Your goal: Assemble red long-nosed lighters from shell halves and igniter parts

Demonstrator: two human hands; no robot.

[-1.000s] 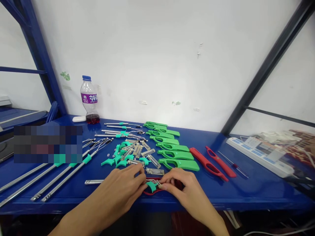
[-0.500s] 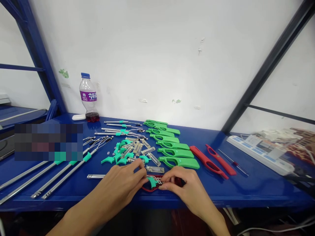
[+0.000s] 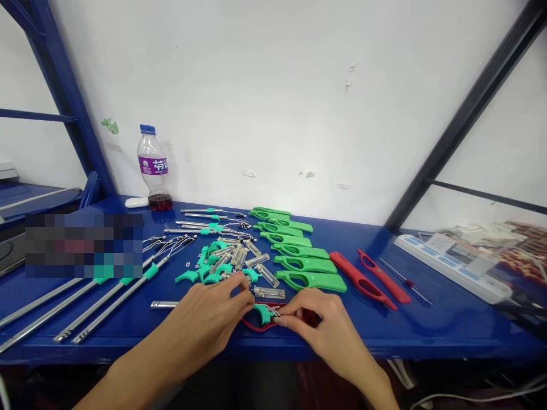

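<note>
A half of a red lighter casing [image 3: 253, 327] lies at the table's front edge, partly covered by both hands. Inside it sits a teal trigger [image 3: 264, 313], with white wires [image 3: 274, 311] beside it. My left hand [image 3: 216, 313] is closed, its fingertips pinched at the trigger's left end. Under that hand a metal lighter tube [image 3: 163, 305] sticks out to the left. My right hand [image 3: 327, 320] pinches the wires between thumb and forefinger, over the right part of the casing. A clear fuel tank [image 3: 269, 293] lies just behind the hands.
Behind are loose teal triggers [image 3: 204, 265] and clear tanks. Several green casing halves [image 3: 316, 282] lie in a row, with red casing halves [image 3: 363, 282], a screwdriver [image 3: 405, 281] and a power strip [image 3: 448, 270] rightward. Tube assemblies [image 3: 117, 304] lie left; a bottle [image 3: 154, 171] stands behind.
The trigger and the left fingertips have shifted slightly left, showing a little more of the red casing. My right hand keeps its pinch at the wires, barely moved.
</note>
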